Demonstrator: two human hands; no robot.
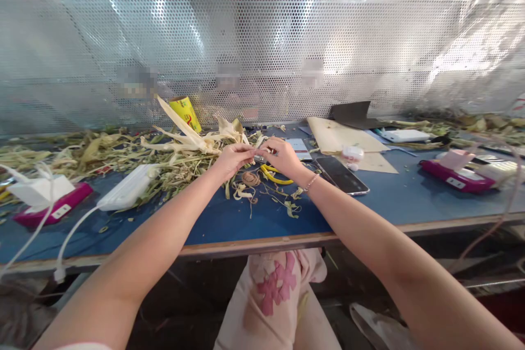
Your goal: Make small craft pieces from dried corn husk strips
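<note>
Head camera: blue work table across the mid frame, two bare hands meeting right about the center, kinda messy spread all around.
Left hand: center, fingers bunched narrow and pointing at the other hand. Can't tell if there's something pinched in there, too small to make out.
Right hand: just right of center, fingers curled in, tips right by the left ones. Can't tell what's in that grip either, sorry. There's a thin bracelet on the wrist.
Plant stuff: a heap of dried plant bits runs from the left edge to mid frame, close beside the left hand. Long pale husks stick up out of it, left of center.
Yellow cylinder: upper left of center, tilted, printed label. No clue if it holds anything, the inside isn't readable.
White rounded case: right of center, near the phone. Looks like a little lidded thing, contents hidden.
Brown paper: right of center, flat on the table. Could be an envelope, can't tell if anything's tucked in.
Below the hands: a coil of twine and a yellow loop, just beside each other.
Power strips: purple one at far left with a white adapter on it, purple one at far right with a pink adapter.
</note>
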